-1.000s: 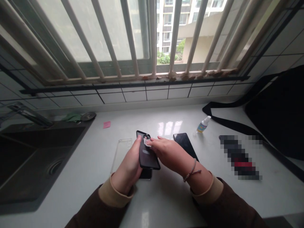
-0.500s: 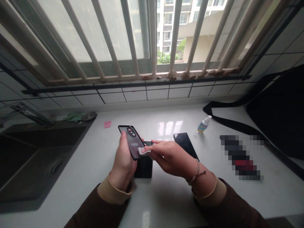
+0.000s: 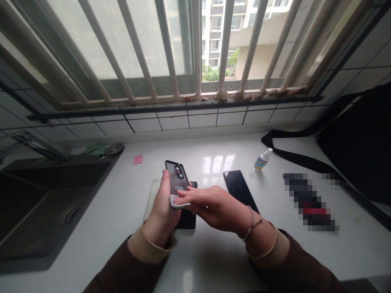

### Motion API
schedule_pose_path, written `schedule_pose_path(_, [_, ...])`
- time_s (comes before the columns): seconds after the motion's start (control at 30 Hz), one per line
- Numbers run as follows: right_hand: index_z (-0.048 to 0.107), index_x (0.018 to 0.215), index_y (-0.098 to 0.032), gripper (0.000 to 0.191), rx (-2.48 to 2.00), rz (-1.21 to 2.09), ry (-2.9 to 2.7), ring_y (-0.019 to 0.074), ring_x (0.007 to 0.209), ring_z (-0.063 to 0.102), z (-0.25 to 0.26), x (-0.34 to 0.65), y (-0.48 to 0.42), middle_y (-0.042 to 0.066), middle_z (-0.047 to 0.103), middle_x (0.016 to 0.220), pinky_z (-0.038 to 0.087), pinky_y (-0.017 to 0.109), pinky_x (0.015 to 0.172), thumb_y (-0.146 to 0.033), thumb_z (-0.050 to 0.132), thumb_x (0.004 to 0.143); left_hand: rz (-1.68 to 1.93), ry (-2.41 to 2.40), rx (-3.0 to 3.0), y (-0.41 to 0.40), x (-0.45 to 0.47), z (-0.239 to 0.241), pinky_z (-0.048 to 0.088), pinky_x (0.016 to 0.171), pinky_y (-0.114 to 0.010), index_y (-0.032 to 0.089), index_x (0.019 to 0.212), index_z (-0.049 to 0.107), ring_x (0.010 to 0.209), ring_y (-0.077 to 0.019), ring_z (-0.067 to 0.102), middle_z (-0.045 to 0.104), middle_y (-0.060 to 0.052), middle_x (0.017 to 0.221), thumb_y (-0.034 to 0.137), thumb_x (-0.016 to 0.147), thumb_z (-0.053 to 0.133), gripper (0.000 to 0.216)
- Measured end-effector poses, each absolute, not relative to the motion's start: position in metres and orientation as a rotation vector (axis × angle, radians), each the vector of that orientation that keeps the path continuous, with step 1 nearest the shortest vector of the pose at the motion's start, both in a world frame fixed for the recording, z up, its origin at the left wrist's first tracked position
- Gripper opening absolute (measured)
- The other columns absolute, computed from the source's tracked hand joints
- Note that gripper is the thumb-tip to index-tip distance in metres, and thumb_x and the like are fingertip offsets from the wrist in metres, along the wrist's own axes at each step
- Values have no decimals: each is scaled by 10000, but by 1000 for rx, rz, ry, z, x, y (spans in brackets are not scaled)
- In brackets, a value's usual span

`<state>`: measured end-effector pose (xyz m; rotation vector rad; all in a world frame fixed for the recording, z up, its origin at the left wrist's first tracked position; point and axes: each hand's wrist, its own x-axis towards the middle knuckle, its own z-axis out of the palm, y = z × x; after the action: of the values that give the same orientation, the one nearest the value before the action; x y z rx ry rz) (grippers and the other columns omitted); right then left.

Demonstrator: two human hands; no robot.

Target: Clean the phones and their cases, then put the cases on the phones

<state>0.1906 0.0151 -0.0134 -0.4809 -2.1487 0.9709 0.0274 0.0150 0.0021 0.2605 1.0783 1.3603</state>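
My left hand (image 3: 163, 203) is closed round a translucent dark phone case (image 3: 175, 179) with a black rim, its camera holes at the upper end. The case is tilted above the counter. My right hand (image 3: 214, 205) has a folded white wipe (image 3: 179, 202) under its fingers, pressed on the case's lower end. Below my hands a black phone (image 3: 187, 219) lies on the counter, partly covered by them. A clear phone case (image 3: 150, 198) shows just left of my left hand. Another dark phone (image 3: 240, 189) lies beyond my right wrist.
A small spray bottle (image 3: 262, 159) stands at the back right of the white counter (image 3: 214, 260). A pink paper note (image 3: 137, 159) lies at the back left. The sink (image 3: 45, 211) is at the left; a black bag (image 3: 360, 150) with its strap at the right.
My left hand has moved the phone case a little to the right and turned it. The wipe has shifted down and left over its lower end. The clear case has come into view.
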Motion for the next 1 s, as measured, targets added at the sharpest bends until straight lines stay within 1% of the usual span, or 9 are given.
schedule_pose_path(0.1, [732,1355,-273,336,-484,976,-2137,191,1415,649,-16,189,15,28,765,1405,456,402,1290,-145,561,1096,1358,1040,265,14,28,2,657,801,-350,126,993,752,774,-239,787,783,-113,826,551,1107,461,527])
schedule_pose_path(0.2, [750,1343,-268,313,-568,926,-2100,218,1369,694,-19,185,15,43,788,1366,516,411,1233,-185,573,1099,1297,1033,274,12,28,-1,647,759,-326,127,949,750,746,-228,778,771,-109,783,569,1118,421,575])
schedule_pose_path(0.33, [777,1306,-262,294,-795,874,-1931,214,1122,809,-18,186,19,48,839,1212,639,328,986,-262,557,1111,1179,1021,382,7,30,-10,601,661,-275,130,912,755,651,-186,729,758,-88,753,554,1129,403,593])
schedule_pose_path(0.43, [791,1270,-229,331,-1094,737,-1703,207,872,807,-16,193,27,51,847,993,636,302,797,-339,512,1131,1023,1077,498,3,30,-16,536,551,-260,133,949,766,576,-168,681,749,-84,751,642,1099,413,637])
schedule_pose_path(0.5, [784,1278,-219,333,-1245,574,-1617,242,926,811,-17,198,32,76,849,1060,636,333,826,-346,518,1124,898,1076,517,1,30,-18,530,548,-264,136,934,759,570,-167,675,741,-87,756,697,1071,429,666])
schedule_pose_path(0.6, [751,1336,-236,323,-1221,479,-1726,284,1178,789,-21,199,36,98,809,1304,632,387,987,-270,527,1107,806,1014,539,-2,30,-19,542,584,-269,128,912,764,582,-164,673,735,-93,751,729,1043,473,680])
schedule_pose_path(0.77, [722,1374,-202,345,-917,551,-1965,244,1394,678,-27,189,31,117,721,1468,551,423,1193,-199,503,1108,924,1010,534,-3,30,-18,525,577,-258,178,972,783,575,-160,655,722,-55,702,727,994,591,582])
schedule_pose_path(0.9, [734,1342,-225,325,-862,545,-1894,232,1403,670,-21,188,25,103,705,1495,533,415,1212,-219,495,1121,891,1006,564,-3,28,-19,505,558,-252,161,913,776,577,-155,642,709,-64,711,774,972,577,647])
schedule_pose_path(1.0, [757,1298,-231,310,-1006,562,-1759,247,1214,769,-20,192,28,95,800,1320,603,385,1071,-298,508,1127,809,989,562,-4,28,-21,516,572,-256,150,858,761,589,-152,644,706,-76,742,777,966,584,660])
